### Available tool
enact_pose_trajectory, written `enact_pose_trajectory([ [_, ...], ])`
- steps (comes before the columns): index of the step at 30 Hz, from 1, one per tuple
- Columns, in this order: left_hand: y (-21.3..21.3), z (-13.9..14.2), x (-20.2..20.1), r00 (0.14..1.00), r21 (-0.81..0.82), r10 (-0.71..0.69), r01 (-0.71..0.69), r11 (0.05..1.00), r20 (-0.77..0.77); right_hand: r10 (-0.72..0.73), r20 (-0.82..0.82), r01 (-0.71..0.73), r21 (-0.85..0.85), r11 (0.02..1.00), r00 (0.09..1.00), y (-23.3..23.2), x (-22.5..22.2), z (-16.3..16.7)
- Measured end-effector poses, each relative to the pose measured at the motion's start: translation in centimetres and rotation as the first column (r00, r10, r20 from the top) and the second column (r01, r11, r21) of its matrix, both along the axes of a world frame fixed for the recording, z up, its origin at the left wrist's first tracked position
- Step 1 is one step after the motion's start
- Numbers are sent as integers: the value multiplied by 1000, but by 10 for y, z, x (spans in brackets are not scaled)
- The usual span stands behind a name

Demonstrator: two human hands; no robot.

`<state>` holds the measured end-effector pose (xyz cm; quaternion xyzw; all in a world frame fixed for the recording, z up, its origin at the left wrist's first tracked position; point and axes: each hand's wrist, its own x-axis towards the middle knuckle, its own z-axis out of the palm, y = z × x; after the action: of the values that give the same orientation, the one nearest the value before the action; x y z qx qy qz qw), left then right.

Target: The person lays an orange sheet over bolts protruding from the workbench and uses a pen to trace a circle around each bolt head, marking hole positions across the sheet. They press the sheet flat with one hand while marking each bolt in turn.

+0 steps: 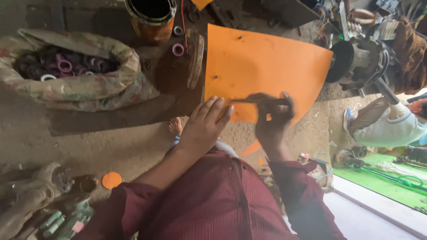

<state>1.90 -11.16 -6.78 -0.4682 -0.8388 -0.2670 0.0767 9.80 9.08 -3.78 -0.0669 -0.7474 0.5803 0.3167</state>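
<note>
A large orange sheet (262, 62) lies in front of me, its near edge over my lap. My left hand (205, 123) rests flat on the sheet's near left edge, fingers together and pointing away. My right hand (272, 116) is closed around a thin dark tool (255, 101), held sideways across the sheet's lower edge; I cannot tell if it is a blade or scissors. A narrow orange strip (251, 147) hangs below my right hand.
A sack of pink and white rings (66, 69) lies at the left. A rusty tin (152, 18) stands at the top, loose rings (178, 49) beside it. A motor housing (360, 62) sits at the right. Another person's clothed legs (387, 126) are at the right. An orange disc (111, 180) lies on the dirt floor.
</note>
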Motion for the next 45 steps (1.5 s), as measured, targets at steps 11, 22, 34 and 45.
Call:
enact_pose_trajectory([
  [11, 0, 3, -1, 1000, 34, 24, -24, 999, 18, -211, 101, 132, 505, 853, 972, -25, 6, 15],
  [22, 29, 29, -29, 993, 64, -14, 6, 998, 117, -217, -69, 207, -131, 970, 974, -4, 29, 20],
  [34, 45, 20, -23, 987, -45, -44, 38, 998, -157, -407, 17, 384, 296, 875, 913, 6, 101, 12],
  [45, 49, 27, -17, 988, -81, -21, 9, 997, -154, -418, -71, 421, 263, 868, 906, 23, 111, 23],
])
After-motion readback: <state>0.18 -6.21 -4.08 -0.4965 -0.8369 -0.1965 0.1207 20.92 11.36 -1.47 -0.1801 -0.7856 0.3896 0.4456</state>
